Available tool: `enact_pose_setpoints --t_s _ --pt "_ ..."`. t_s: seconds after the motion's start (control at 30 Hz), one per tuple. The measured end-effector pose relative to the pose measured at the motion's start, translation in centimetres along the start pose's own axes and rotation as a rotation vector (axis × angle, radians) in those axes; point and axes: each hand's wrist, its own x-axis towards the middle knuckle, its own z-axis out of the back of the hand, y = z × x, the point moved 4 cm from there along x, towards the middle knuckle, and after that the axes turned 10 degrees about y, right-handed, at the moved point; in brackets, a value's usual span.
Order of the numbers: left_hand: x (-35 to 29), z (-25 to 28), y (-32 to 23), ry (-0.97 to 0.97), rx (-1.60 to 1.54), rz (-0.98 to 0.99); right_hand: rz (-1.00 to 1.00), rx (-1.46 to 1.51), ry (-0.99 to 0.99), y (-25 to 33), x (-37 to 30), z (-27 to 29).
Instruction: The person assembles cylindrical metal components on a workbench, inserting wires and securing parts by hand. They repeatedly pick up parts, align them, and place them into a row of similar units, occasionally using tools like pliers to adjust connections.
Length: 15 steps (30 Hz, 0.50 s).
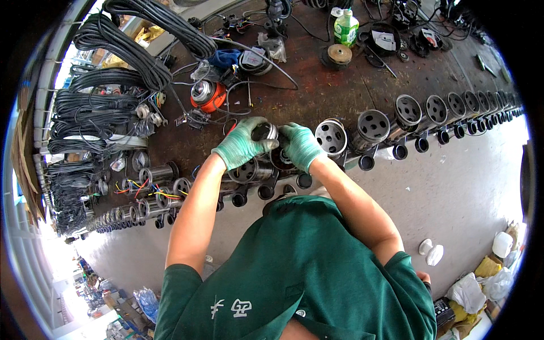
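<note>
In a green-coated glove, my left hand [241,144] is closed round a short, round metal part [272,134] with a dark inside, tilted above the bench edge. My right hand [301,146], gloved the same way, is beside it with fingers bent together; what they pinch, if anything, is hidden. Under both hands stands a dark, open-topped metal cylinder [282,161], partly covered by the gloves. Left of it is a metal cylinder with a holed end plate [245,171]. Another holed cylinder [331,137] stands just right of my right hand.
Similar cylinders [373,126] line the bench edge both ways, with black round fittings [366,162] jutting out. Coiled black cables [96,116] fill the left side. An orange-rimmed round part [207,95], a green bottle [345,28] and a brown spool [339,55] sit farther back.
</note>
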Motion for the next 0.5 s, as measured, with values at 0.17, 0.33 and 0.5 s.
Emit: enact_pose_setpoints --t_s 0.17,0.33,0.5 --pt "-0.3 -0.7 -1.3 -0.069 0.205 0.045 -0.087 0.485 -0.022 -3.5 0.5 -2.1" --pt "-0.6 -2.4 -2.2 -0.104 0.292 0.153 0.007 0.266 -0.075 0.0 -1.6 0.6" --pt "-0.7 -3.6 -3.5 -0.142 0.385 0.255 -0.147 -0.052 -0.055 3.6 -3.3 4.5"
